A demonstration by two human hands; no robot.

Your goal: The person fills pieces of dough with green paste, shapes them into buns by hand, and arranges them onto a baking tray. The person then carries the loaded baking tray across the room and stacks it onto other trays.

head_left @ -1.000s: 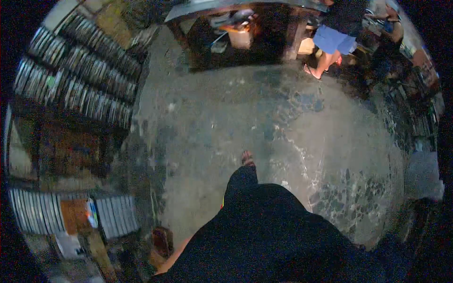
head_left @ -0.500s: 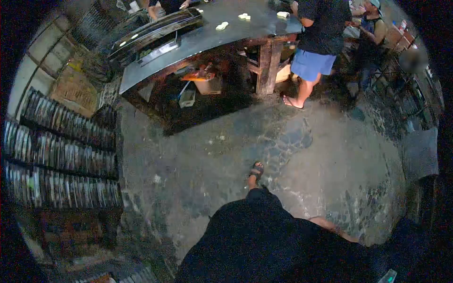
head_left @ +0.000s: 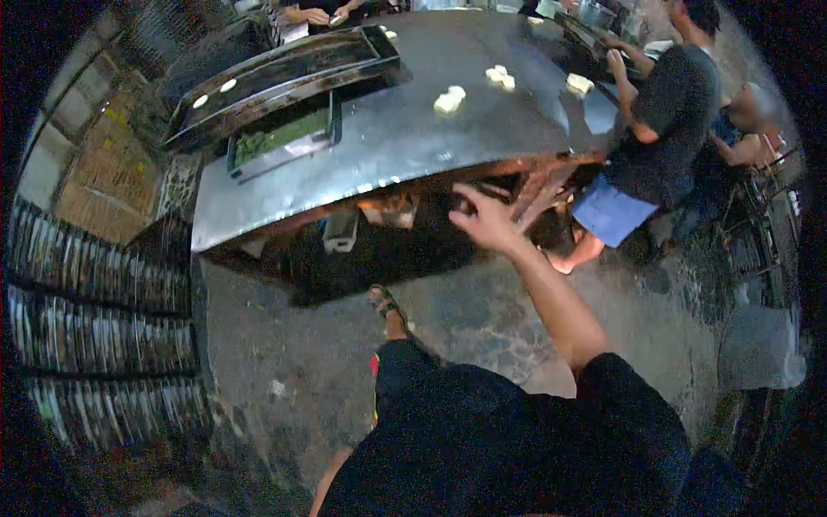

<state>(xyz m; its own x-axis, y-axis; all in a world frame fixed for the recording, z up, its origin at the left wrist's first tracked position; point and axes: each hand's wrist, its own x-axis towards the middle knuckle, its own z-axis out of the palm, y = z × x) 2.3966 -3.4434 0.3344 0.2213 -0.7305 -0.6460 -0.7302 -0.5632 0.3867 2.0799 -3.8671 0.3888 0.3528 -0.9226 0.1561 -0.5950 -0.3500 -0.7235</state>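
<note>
My right hand [head_left: 484, 217] reaches forward, just short of the front edge of a metal-topped table [head_left: 379, 159]. Its thumb and forefinger stand apart, with nothing visible between them. Past the hand, pale dough-like pieces [head_left: 449, 100] lie in small groups on the tabletop, with another group [head_left: 500, 77] further right. A metal tray of green filling [head_left: 289, 136] sits left of the hand, in front of a long dark trough [head_left: 284, 82] with two pale pieces on its far left. Of my left arm only a bit shows at the bottom; that hand is out of view.
A person in a dark shirt [head_left: 676, 108] and blue shorts stands at the table's right end. Another person's hands [head_left: 319, 15] work at the far side. Racks of upright trays [head_left: 108, 336] line the left. A white container [head_left: 341, 231] stands under the table.
My view has come closer to the table as I step forward. My right arm has swung up into view, its hand near the table edge. The person at right has turned toward the table.
</note>
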